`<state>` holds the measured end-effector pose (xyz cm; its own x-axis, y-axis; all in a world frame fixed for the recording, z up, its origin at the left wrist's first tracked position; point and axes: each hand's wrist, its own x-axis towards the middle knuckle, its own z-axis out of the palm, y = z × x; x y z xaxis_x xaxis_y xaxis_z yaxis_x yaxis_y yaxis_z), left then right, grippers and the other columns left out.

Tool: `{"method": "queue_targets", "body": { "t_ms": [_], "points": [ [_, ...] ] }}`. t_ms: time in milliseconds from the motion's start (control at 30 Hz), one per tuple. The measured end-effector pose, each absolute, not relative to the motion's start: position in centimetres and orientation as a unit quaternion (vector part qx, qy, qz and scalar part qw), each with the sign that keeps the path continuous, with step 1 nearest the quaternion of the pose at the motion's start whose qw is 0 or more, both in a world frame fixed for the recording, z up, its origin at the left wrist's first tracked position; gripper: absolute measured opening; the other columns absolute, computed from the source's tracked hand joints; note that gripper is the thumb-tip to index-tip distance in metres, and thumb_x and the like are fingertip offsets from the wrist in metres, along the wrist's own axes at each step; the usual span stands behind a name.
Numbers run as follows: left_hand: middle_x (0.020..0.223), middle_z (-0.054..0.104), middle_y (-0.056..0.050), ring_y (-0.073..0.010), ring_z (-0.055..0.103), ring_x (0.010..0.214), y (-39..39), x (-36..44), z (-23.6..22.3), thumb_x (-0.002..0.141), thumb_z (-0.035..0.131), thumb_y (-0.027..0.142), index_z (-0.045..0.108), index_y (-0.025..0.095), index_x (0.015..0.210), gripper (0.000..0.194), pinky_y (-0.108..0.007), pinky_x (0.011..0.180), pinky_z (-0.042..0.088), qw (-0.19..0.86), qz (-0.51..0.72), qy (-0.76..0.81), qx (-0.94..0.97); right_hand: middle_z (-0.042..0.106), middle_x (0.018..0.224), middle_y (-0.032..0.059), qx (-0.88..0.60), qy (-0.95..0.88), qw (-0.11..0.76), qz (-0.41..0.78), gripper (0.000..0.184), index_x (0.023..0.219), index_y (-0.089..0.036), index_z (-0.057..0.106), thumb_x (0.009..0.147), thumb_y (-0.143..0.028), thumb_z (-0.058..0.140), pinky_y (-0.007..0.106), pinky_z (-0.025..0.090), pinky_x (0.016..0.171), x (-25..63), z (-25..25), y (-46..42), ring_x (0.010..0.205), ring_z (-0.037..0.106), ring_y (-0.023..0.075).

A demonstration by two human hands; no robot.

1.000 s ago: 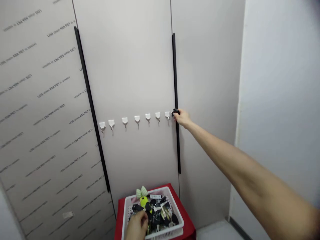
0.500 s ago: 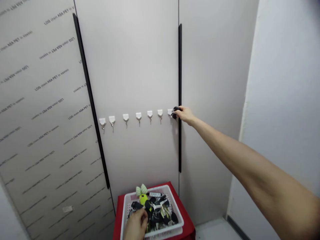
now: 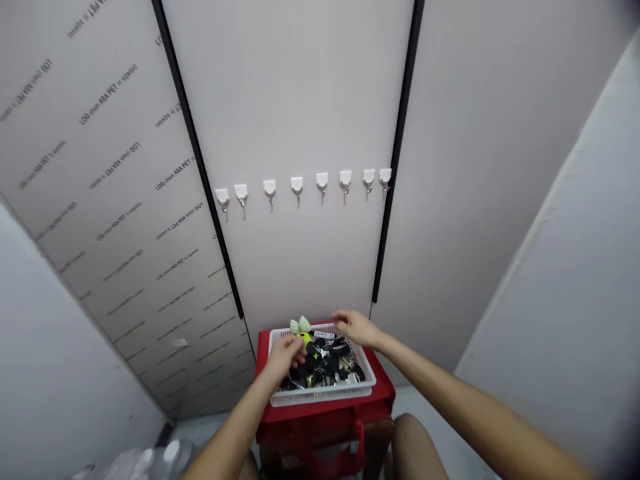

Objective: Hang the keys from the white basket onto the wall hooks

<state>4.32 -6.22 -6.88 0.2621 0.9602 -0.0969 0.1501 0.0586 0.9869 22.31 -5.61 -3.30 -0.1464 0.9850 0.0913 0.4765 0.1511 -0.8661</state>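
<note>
8 hooks [image 3: 322, 180] are already up above the basket [image 3: 325, 395]; black items [image 3: 327, 365] lie loose inside. Over its left side, the left hand [image 3: 286, 355] curls, any hold unclear; over its far rim, the right hand [image 3: 359, 328] is loosely open.

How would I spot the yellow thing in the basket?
Find the red cloth, then the white basket on it. Toward its back left, by the left hand, is the yellow thing. Its bright colour and pale green bow set it apart from black pieces.
</note>
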Motion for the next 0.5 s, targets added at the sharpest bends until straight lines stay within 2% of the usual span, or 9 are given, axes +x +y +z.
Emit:
{"method": "queue_targets", "body": {
  "t_ms": [100, 200, 267, 500],
  "points": [
    [0.037, 0.036, 0.006, -0.0028, 0.032, 0.032, -4.0, 4.3, -1.3, 0.062, 0.035, 0.050, 0.035, 0.015, 0.050, 0.038, -0.016, 0.036, 0.020, 0.610, 0.455, 0.426, 0.490, 0.044, 0.044, -0.0025, -0.477, -0.581, 0.450, 0.482, 0.035, 0.047, -0.015, 0.040, 0.063, -0.046, 0.036, 0.021, 0.031, 0.044, 20.8, 0.9, -4.4, 0.041, 0.040, 0.0071],
    [0.031, 0.028, 0.006, -0.0022, 0.023, 0.028, -2.6, 4.8, 4.4, 0.063, 0.026, 0.057, 0.030, 0.016, 0.044, 0.046, -0.015, 0.033, 0.012, 0.672, 0.448, 0.323, 0.494, 0.028, 0.033, -0.0061, -0.343, -0.527, 0.458, 0.629, 0.049, 0.040, -0.016, 0.027, 0.064, -0.059, 0.020, 0.019, 0.023, 0.035, 19.2, 5.0, -3.3, 0.029, 0.027, 0.0042],
    [0.030, 0.025, 0.006, -0.0023, 0.021, 0.027, -2.3, 5.4, 6.8, 0.064, 0.021, 0.059, 0.029, 0.016, 0.042, 0.049, -0.016, 0.033, 0.009, 0.691, 0.427, 0.280, 0.511, 0.022, 0.031, -0.0067, -0.271, -0.521, 0.453, 0.671, 0.053, 0.038, -0.016, 0.021, 0.063, -0.062, 0.014, 0.018, 0.018, 0.033, 18.4, 6.7, -2.9, 0.028, 0.021, 0.0035],
    [0.029, 0.023, 0.006, -0.0015, 0.016, 0.025, -2.4, 6.3, 7.4, 0.063, 0.014, 0.061, 0.027, 0.016, 0.040, 0.052, -0.016, 0.034, 0.007, 0.696, 0.396, 0.260, 0.539, 0.019, 0.030, -0.0067, -0.235, -0.517, 0.427, 0.703, 0.055, 0.037, -0.016, 0.018, 0.061, -0.065, 0.009, 0.018, 0.015, 0.032, 18.0, 7.1, -2.8, 0.027, 0.017, 0.0033]
  ]
}}
